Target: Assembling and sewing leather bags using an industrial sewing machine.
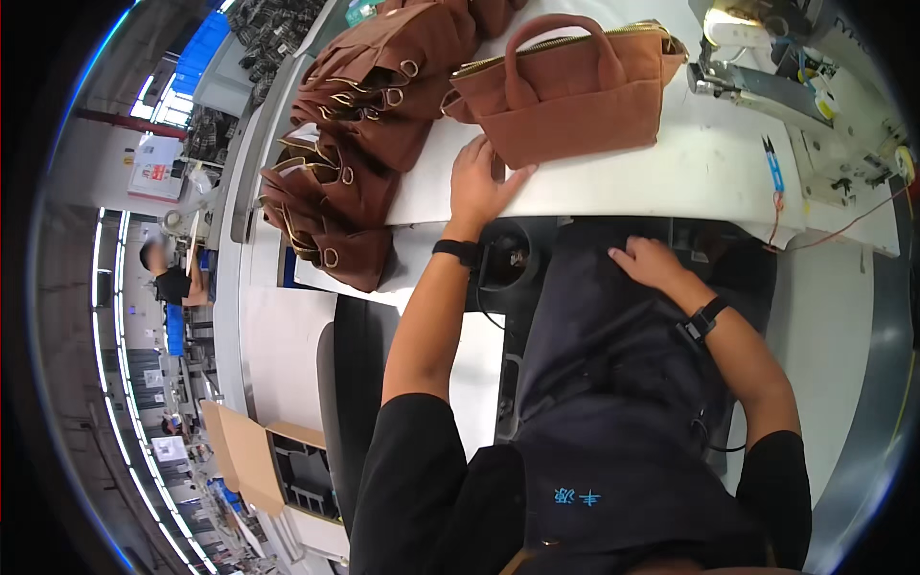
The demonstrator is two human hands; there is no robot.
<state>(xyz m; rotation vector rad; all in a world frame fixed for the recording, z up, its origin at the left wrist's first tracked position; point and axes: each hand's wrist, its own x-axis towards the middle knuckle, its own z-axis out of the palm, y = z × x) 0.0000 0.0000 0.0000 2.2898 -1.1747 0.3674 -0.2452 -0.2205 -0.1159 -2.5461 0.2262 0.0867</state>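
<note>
Brown, leather-like material forms a structured handbag (575,125) standing on a white worktable (714,182), close to the front edge and directly ahead of the seated person. Its two rolled handles (515,81) arch upward, and a gold-coloured zipper (556,45) runs along the top.

The person's left hand (479,187) lies at the bag's lower left corner, fingers and thumb spread around it without clasping; whether the skin actually touches the bag is unclear. The right hand (654,261) rests on a dark apron (613,355) over the lap, loose and unclenched, with nothing visible in it.

To the left, similar brown handbags (359,144) crowd together, metal D-rings showing. To the right stand an industrial sewing machine (834,144) and, near it, blue-handled thread snips (773,168).

The step appears to be placing or steadying the bag, with only the left hand engaged. Shifting the bag from here would call for closing those fingers on its side, or raising the right hand to the handles.
</note>
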